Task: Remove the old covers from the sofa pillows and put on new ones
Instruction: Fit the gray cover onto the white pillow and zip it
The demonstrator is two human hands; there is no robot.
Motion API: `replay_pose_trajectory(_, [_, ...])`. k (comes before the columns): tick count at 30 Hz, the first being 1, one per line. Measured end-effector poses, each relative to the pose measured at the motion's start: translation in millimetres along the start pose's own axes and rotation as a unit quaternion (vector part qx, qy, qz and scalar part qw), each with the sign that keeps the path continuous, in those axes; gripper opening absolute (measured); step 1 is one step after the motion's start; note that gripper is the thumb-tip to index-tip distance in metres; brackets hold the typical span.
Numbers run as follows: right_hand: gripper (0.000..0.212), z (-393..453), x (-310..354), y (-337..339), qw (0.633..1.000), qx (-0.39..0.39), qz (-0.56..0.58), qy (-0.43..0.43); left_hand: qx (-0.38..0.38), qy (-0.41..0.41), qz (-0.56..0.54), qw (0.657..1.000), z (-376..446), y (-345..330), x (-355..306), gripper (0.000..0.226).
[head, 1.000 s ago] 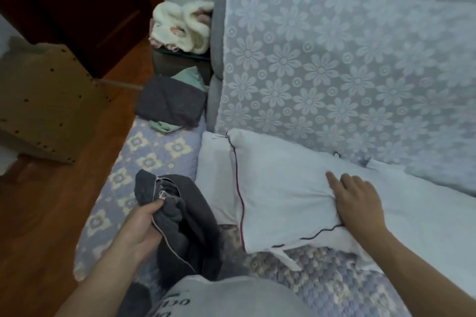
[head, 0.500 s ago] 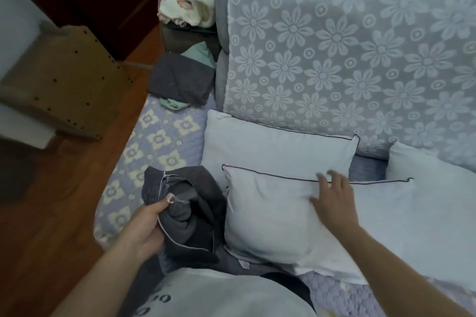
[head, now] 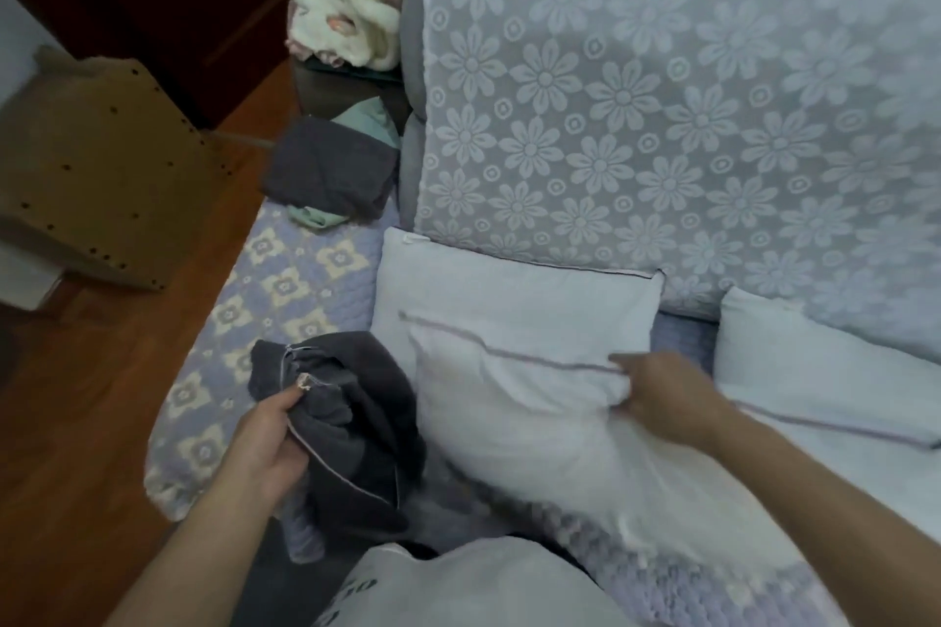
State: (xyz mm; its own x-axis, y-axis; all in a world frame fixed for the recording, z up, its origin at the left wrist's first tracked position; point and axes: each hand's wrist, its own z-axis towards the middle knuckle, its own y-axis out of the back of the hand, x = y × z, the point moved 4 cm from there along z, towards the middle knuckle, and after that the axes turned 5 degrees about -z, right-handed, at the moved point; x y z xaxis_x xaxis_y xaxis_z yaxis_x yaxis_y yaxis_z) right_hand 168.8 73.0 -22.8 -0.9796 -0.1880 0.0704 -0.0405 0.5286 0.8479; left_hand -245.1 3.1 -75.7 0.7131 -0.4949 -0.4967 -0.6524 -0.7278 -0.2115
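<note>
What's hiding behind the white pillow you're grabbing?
Another white pillow leans behind the grabbed pillow, against the flowery sofa back. Its lower half is covered, so what lies under there cannot be seen.

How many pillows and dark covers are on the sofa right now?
White pillows: 3, front, behind, right.
Dark grey covers: 2, held, folded.
Total: 5.

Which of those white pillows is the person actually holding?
The front pillow, pinched at its piped top edge by the right hand. The pillow behind and the one at right lie untouched.
</note>
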Motion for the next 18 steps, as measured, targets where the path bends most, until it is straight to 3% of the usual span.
replay_pose_trajectory(2, [0.044, -24.5, -2.0, 65.0, 0.986, -0.166, -0.012, 0.009, 0.021, 0.02, -0.025, 0.999, -0.2, -12.8, -6.8, 0.03])
replay_pose_trajectory(3, [0.04, -35.6, -2.7, 85.7, 0.972, -0.234, -0.026, 0.008, 0.048, 0.037, -0.041, 0.997, -0.8, -21.0, -8.7, 0.038])
replay_pose_trajectory(5, [0.039, -45.6, -2.8, 98.9, 0.954, -0.294, -0.063, -0.003, 0.105, 0.074, -0.036, 0.991, 0.7, -34.4, -10.8, 0.064])
replay_pose_trajectory(8, [0.059, -33.2, 3.0, 73.9, 0.932, -0.356, -0.067, -0.002, 0.111, 0.069, -0.02, 0.991, 13.0, -41.0, -16.2, 0.027])
replay_pose_trajectory(10, [0.069, -19.1, 1.9, 30.5, 0.928, -0.37, -0.052, 0.013, 0.09, 0.047, 0.001, 0.995, 18.0, -39.9, -18.8, 0.021])
replay_pose_trajectory(12, [0.071, -6.3, -6.1, -31.7, 0.95, -0.303, -0.07, 0.002, 0.068, -0.001, 0.051, 0.996, 17.3, -35.7, -21.8, 0.022])
replay_pose_trajectory(14, [0.076, 4.1, -16.8, -96.3, 0.987, -0.109, -0.102, -0.052, 0.048, -0.048, 0.098, 0.993, 17.0, -28.3, -23.1, 0.021])
replay_pose_trajectory(16, [0.071, 13.9, -24.9, -134.4, 0.99, 0.028, -0.076, -0.119, 0.034, -0.076, 0.116, 0.99, 16.2, -21.8, -24.2, 0.022])
replay_pose_trajectory(18, [0.058, 33.5, -22.4, -132.3, 0.979, 0.07, 0.024, -0.192, 0.029, -0.088, 0.132, 0.987, 15.3, -18.5, -24.0, 0.026])
